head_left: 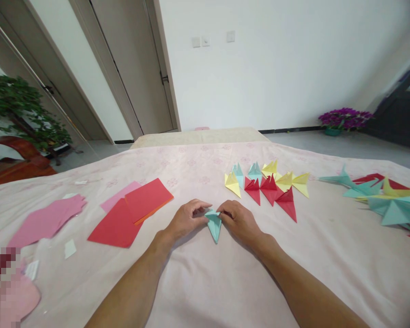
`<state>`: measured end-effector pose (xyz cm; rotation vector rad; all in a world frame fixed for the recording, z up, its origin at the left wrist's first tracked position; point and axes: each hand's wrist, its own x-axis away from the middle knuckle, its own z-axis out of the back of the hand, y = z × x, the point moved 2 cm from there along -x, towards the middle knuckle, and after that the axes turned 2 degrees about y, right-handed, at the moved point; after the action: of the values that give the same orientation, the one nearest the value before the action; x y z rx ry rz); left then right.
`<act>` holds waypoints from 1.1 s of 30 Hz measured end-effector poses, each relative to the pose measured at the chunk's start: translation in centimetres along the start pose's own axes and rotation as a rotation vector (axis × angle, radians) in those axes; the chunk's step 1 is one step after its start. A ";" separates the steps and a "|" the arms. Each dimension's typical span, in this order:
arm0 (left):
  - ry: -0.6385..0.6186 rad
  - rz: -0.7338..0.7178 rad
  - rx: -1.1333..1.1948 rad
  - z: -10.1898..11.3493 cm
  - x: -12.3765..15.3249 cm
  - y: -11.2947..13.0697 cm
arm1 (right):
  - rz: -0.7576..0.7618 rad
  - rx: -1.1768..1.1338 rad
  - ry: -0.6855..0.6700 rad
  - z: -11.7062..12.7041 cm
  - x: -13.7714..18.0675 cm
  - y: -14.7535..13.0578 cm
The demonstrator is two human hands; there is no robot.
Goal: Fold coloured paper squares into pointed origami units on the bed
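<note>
Pinching the teal fold [214, 225] from both sides: left hand [186, 221] closing its grip on the upper left edge, right hand [239, 220] closing its grip on the upper right edge, fingertips almost meeting over the top. Resting on the pink cloth [205, 282] covering the table, in the near middle, the fold's point aiming toward the near edge.

Lying left of the left hand, near but not touching: two red sheets [118, 225], the farther one overlapping the nearer and showing an orange edge beneath, with a pink sheet [118, 195] peeking out behind. Spreading farther left: pink cutouts [48, 221], with white scraps [70, 248] dotting the cloth beside them.

Sitting just beyond the right hand, slightly to its right: a row of folded pieces [269, 184] in yellow, teal and red, overlapping one another, the nearest red tip coming close to the hand yet staying apart. Piling up at the right edge: larger folded shapes [392, 202] in teal, yellow and red, well apart from both hands.

Leaving open cloth between the two forearms, along the whole near edge, and between the row and the right-hand pile. Crowding the left and right flanks only.

Standing off the table, beyond its far edge: a green plant [17, 109] at far left, purple flowers [345, 118] at far right by the wall.
</note>
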<state>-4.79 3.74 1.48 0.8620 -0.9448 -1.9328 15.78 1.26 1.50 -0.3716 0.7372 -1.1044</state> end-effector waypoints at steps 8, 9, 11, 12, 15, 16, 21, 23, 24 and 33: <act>0.037 0.162 0.459 -1.6 -0.1 0.9 | -0.293 -0.601 0.056 0.1 -0.7 1.3; 0.060 0.176 0.487 -2.0 -0.2 1.1 | -0.334 -0.672 0.060 0.2 -0.7 1.3; 0.082 0.197 0.556 -2.7 -0.2 1.6 | -0.405 -0.786 0.057 0.3 -0.8 1.2; 0.091 0.206 0.586 -2.9 -0.2 1.8 | -0.431 -0.828 0.049 0.4 -0.7 1.1; 0.124 0.241 0.603 -3.3 -0.2 2.0 | -0.468 -0.905 0.024 0.6 -0.7 1.0; 0.138 0.251 0.590 -3.4 -0.2 2.0 | -0.474 -0.918 0.023 0.6 -0.7 0.9; 0.233 0.269 0.543 -3.8 0.1 2.3 | -0.516 -0.965 0.099 0.1 -0.7 0.3; 0.281 0.269 0.558 -4.0 0.2 2.5 | -0.540 -0.976 0.178 -0.2 -0.6 0.0; 0.311 0.271 0.572 -4.1 0.2 2.6 | -0.551 -0.971 0.224 -0.4 -0.5 -0.1; 0.550 0.190 0.254 -3.3 0.6 2.8 | -0.344 -0.815 0.334 -1.5 0.9 -2.2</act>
<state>-1.31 1.16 2.05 1.3136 -0.9003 -1.3237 13.49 -0.31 1.44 -1.0492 1.4596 -1.1596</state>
